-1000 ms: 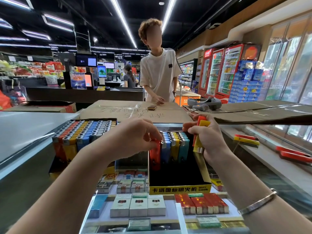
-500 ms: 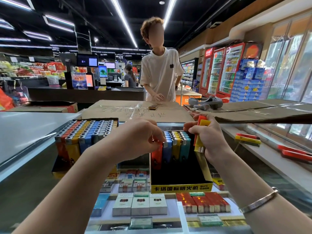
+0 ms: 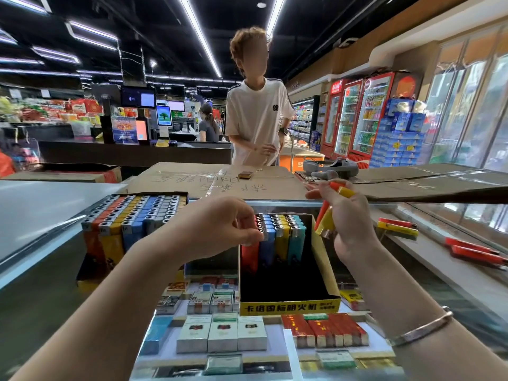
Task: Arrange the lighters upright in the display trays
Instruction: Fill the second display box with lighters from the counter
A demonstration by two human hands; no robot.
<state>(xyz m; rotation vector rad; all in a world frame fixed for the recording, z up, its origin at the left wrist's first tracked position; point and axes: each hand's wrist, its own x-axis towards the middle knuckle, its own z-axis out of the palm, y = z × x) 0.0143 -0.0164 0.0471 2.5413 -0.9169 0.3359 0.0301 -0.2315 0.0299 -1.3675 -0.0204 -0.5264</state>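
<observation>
Bright strip lights run across the dark ceiling of a big shop, and tall red drink fridges (image 3: 360,116) stand at the back on the right. Close by is a long glass counter (image 3: 41,215) with small packs lined up under the glass. Flat brown cardboard sheets (image 3: 209,180) lie across the far side of the counter. A person in a white T-shirt (image 3: 255,119) stands behind the cardboard.

On the left of the counter sits a full black tray of lighters (image 3: 132,215), all standing up in rows of red, yellow, blue and grey. Just beside it, in the middle, is a black and yellow cardboard tray (image 3: 288,307). It is only partly filled. A few rows of lighters (image 3: 280,237) stand upright at its back, red, blue, yellow and light blue, and the front part is bare and dark.

The left hand (image 3: 217,229) reaches over this tray. Its fingertips pinch the top of the red lighter (image 3: 250,257) at the left end of the front row. The right hand (image 3: 349,224) is up above the right side of the tray. Its fingers curl round a small bunch of orange and yellow lighters (image 3: 330,213), held tilted. A thin silver bracelet (image 3: 420,328) is on the right wrist.

More loose lighters (image 3: 397,228), red and yellow, lie flat on the counter to the right.
</observation>
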